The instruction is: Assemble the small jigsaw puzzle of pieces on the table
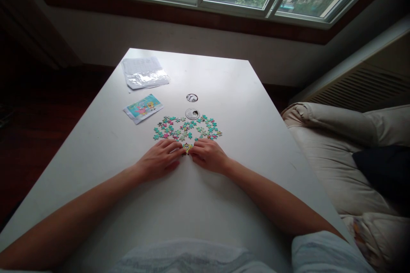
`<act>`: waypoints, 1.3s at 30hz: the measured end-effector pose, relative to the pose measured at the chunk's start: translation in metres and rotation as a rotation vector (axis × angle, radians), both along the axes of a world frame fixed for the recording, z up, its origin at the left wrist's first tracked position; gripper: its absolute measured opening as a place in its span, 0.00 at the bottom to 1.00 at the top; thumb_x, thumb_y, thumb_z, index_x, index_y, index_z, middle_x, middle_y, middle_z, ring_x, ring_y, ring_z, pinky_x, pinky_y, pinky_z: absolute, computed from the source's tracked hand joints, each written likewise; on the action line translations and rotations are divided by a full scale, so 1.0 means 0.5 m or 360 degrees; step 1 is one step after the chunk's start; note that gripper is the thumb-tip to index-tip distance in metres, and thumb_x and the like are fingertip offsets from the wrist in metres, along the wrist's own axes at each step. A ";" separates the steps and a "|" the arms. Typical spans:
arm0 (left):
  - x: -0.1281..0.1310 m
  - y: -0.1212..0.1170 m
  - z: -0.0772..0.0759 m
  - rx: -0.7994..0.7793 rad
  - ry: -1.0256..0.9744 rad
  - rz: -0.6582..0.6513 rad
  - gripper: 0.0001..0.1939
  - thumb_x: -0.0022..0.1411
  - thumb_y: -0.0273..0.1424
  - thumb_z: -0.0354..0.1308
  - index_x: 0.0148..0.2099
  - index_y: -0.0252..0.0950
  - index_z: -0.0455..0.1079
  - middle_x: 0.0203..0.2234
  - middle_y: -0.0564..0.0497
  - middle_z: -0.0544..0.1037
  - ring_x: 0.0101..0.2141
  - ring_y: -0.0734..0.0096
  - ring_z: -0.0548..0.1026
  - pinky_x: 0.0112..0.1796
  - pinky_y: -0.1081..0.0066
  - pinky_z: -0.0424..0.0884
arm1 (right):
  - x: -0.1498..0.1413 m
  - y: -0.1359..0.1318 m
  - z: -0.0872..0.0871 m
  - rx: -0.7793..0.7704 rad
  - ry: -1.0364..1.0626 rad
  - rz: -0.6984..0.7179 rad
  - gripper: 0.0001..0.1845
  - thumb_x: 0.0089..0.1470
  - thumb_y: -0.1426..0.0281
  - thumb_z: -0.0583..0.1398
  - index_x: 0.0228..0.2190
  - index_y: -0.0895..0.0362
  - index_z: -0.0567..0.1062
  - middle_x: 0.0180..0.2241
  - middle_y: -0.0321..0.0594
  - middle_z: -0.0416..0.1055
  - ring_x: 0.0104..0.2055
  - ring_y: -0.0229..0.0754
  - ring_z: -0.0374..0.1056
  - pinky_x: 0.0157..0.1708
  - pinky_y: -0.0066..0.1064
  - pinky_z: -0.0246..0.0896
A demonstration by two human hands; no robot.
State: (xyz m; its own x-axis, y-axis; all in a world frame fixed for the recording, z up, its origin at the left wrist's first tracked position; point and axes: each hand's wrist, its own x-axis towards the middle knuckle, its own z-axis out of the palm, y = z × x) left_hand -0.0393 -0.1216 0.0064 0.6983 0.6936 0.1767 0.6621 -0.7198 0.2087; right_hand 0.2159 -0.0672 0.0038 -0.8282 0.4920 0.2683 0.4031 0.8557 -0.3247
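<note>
A small yellow cluster of joined jigsaw puzzle pieces (187,148) lies on the white table between my hands. My left hand (160,158) holds its left side, fingers bent and fingertips pressed to the edge. From the other side, my right hand (209,154) grips it with curled fingers; parts of the cluster are hidden under both sets of fingertips. Just beyond my hands, loose jigsaw pieces (190,135) in teal, pale green and pink are spread in a rough oval.
Left of the pieces lies a picture card (144,108) with cartoon figures. Farther back is a clear plastic bag (145,72) with paper. Two round items, a lidlike disc (192,114) and a dark-rimmed circle (192,98), sit beyond the pieces. A beige sofa (329,149) flanks the table's right side.
</note>
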 end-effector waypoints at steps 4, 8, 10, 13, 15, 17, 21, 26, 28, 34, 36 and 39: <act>-0.003 0.002 -0.005 -0.0002 -0.0060 -0.0007 0.19 0.71 0.31 0.52 0.62 0.39 0.65 0.56 0.44 0.72 0.56 0.55 0.68 0.57 0.54 0.66 | 0.000 0.000 0.000 0.0030 -0.0016 -0.0099 0.09 0.64 0.69 0.56 0.34 0.54 0.76 0.30 0.39 0.72 0.34 0.41 0.63 0.38 0.33 0.53; -0.003 0.002 -0.006 0.0002 -0.0100 0.0005 0.16 0.71 0.31 0.51 0.59 0.39 0.67 0.55 0.44 0.73 0.56 0.57 0.69 0.57 0.55 0.66 | 0.000 -0.001 -0.003 0.0091 -0.0026 -0.0104 0.10 0.65 0.65 0.57 0.35 0.54 0.77 0.30 0.38 0.72 0.34 0.41 0.62 0.37 0.33 0.52; -0.003 0.002 -0.005 0.0000 -0.0106 0.0005 0.16 0.71 0.31 0.51 0.59 0.39 0.68 0.55 0.44 0.73 0.56 0.57 0.69 0.57 0.55 0.66 | 0.001 -0.003 -0.005 0.0126 -0.0029 -0.0098 0.10 0.66 0.64 0.57 0.36 0.53 0.77 0.31 0.39 0.72 0.34 0.41 0.62 0.37 0.34 0.52; -0.003 0.001 -0.005 -0.0010 -0.0096 0.0005 0.18 0.71 0.30 0.51 0.60 0.40 0.67 0.56 0.44 0.73 0.57 0.57 0.68 0.57 0.55 0.66 | 0.002 -0.004 -0.007 0.0157 -0.0032 -0.0082 0.12 0.66 0.63 0.56 0.35 0.53 0.77 0.31 0.39 0.72 0.35 0.41 0.63 0.38 0.34 0.51; -0.003 0.001 -0.005 -0.0011 -0.0080 0.0005 0.19 0.71 0.31 0.51 0.62 0.40 0.65 0.56 0.44 0.72 0.57 0.56 0.68 0.57 0.55 0.66 | 0.002 -0.004 -0.007 0.0165 -0.0036 -0.0056 0.12 0.67 0.63 0.56 0.35 0.53 0.77 0.31 0.39 0.72 0.35 0.41 0.63 0.38 0.34 0.51; -0.003 0.001 -0.006 -0.0010 -0.0057 0.0007 0.20 0.71 0.31 0.51 0.64 0.40 0.64 0.56 0.44 0.72 0.57 0.56 0.67 0.57 0.54 0.66 | 0.001 -0.004 -0.007 0.0166 -0.0040 -0.0033 0.13 0.68 0.63 0.55 0.36 0.53 0.77 0.31 0.39 0.72 0.35 0.41 0.63 0.38 0.33 0.51; -0.002 0.002 -0.004 -0.0001 -0.0025 0.0011 0.21 0.71 0.32 0.51 0.65 0.40 0.64 0.56 0.43 0.72 0.57 0.55 0.67 0.56 0.54 0.66 | 0.000 -0.005 -0.006 0.0145 -0.0071 -0.0026 0.13 0.68 0.64 0.54 0.36 0.53 0.77 0.32 0.40 0.72 0.36 0.41 0.63 0.38 0.33 0.52; -0.001 0.002 -0.002 -0.0004 0.0017 0.0017 0.22 0.71 0.32 0.52 0.65 0.40 0.64 0.56 0.43 0.71 0.57 0.55 0.66 0.57 0.53 0.65 | -0.002 -0.006 -0.003 0.0098 -0.0108 -0.0039 0.13 0.68 0.66 0.54 0.37 0.53 0.78 0.32 0.40 0.73 0.36 0.41 0.63 0.38 0.33 0.52; 0.000 0.001 -0.002 0.0000 0.0018 0.0020 0.22 0.71 0.32 0.52 0.65 0.40 0.63 0.56 0.43 0.71 0.57 0.55 0.66 0.57 0.53 0.65 | -0.003 -0.007 0.000 0.0095 -0.0108 -0.0044 0.13 0.68 0.66 0.54 0.36 0.53 0.78 0.32 0.40 0.73 0.36 0.41 0.64 0.38 0.33 0.52; -0.003 0.000 -0.004 0.0004 -0.0034 0.0004 0.20 0.71 0.32 0.51 0.64 0.39 0.64 0.57 0.43 0.72 0.57 0.55 0.67 0.56 0.53 0.66 | -0.002 -0.007 -0.002 0.0112 -0.0115 -0.0135 0.12 0.67 0.66 0.55 0.36 0.54 0.77 0.32 0.40 0.73 0.36 0.41 0.64 0.38 0.33 0.52; -0.003 0.000 -0.004 0.0002 -0.0059 0.0008 0.19 0.72 0.31 0.51 0.63 0.39 0.65 0.56 0.43 0.72 0.56 0.56 0.68 0.56 0.54 0.66 | -0.003 -0.007 -0.004 0.0093 -0.0124 -0.0186 0.11 0.67 0.64 0.56 0.37 0.54 0.77 0.33 0.40 0.73 0.37 0.41 0.64 0.39 0.33 0.53; -0.003 0.002 -0.005 0.0013 -0.0091 0.0010 0.19 0.71 0.30 0.51 0.62 0.39 0.66 0.56 0.43 0.73 0.56 0.56 0.69 0.56 0.54 0.67 | -0.005 -0.011 -0.006 0.0065 -0.0147 -0.0237 0.11 0.66 0.61 0.57 0.40 0.54 0.76 0.35 0.40 0.73 0.39 0.42 0.65 0.41 0.33 0.54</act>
